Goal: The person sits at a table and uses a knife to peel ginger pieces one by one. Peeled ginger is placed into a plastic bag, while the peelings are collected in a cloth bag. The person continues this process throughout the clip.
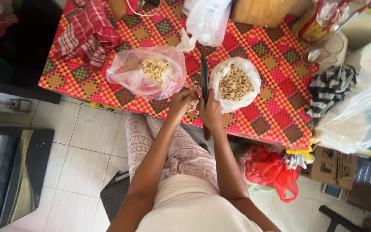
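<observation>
**A:** State the position of the hands.

**B:** Both meet at the near edge of the table (275,124). The right hand (211,112) is clamped on the knife (204,79); the blade points to the far side, between the two bags. The left hand (181,103) has its fingers pinched together on a small item right beside the blade. The item is too small to identify; it is probably a nut.

**A:** Where are the nuts?

**B:** In the left bag (147,73), a small pale heap. In the right bag (235,83), open at the top, a larger tan heap.

**A:** What are the hazards?

**B:** In my judgement, three. First, the left fingertips are touching or nearly touching the blade; a slip on a hard, round piece could cut them. Second, the work is done at the table edge, so a dropped piece would fall to the floor (86,150). Third, the right bag stands just beside the knife; a sideways move of the blade could tear it or tip it and spill the contents.
</observation>
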`<state>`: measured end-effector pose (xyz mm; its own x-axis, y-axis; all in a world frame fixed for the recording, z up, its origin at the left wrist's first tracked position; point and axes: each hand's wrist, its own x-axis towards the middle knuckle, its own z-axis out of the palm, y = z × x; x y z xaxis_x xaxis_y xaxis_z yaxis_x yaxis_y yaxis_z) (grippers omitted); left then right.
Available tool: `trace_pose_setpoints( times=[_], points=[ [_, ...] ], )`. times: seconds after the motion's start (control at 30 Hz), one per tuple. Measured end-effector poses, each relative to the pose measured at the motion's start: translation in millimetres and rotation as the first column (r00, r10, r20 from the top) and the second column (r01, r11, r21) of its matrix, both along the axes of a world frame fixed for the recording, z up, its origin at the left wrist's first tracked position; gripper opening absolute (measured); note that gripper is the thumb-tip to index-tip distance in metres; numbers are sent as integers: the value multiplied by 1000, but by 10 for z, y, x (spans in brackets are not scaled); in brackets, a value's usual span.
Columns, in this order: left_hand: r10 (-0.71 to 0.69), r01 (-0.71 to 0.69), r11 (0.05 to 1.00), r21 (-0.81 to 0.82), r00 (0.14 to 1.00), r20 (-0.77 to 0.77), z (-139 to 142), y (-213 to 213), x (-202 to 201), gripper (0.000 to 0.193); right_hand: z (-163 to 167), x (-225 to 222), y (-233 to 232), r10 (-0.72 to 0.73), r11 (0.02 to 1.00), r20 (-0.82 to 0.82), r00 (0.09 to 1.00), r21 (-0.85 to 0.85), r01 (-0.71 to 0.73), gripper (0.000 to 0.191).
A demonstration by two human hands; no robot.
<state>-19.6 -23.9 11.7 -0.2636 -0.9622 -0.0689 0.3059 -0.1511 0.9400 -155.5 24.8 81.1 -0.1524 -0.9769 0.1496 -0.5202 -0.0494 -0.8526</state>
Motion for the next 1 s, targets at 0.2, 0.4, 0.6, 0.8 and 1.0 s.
trace_pose_setpoints(
  times=[0.2,0.4,0.6,0.8,1.0],
  points=[
    [118,-109,991,78,985,-123,24,-41,-17,25,-45,-84,-127,-33,999,-3,999,-10,33,19],
    [154,-131,983,127,968,-198,72,-58,47,22,-77,-117,-151,-67,998,-30,997,8,67,11],
    [172,-167,985,47,975,-143,-5,-20,33,18,-20,25,-82,-54,998,-46,997,-27,53,26],
    [271,-272,962,14,953,-133,-55,50,2,14,39,150,-16,14,996,-120,993,-88,-24,29],
    [332,-333,943,18,933,-137,-55,86,-43,9,-22,219,3,54,997,-52,997,-54,-57,23]
  ],
)
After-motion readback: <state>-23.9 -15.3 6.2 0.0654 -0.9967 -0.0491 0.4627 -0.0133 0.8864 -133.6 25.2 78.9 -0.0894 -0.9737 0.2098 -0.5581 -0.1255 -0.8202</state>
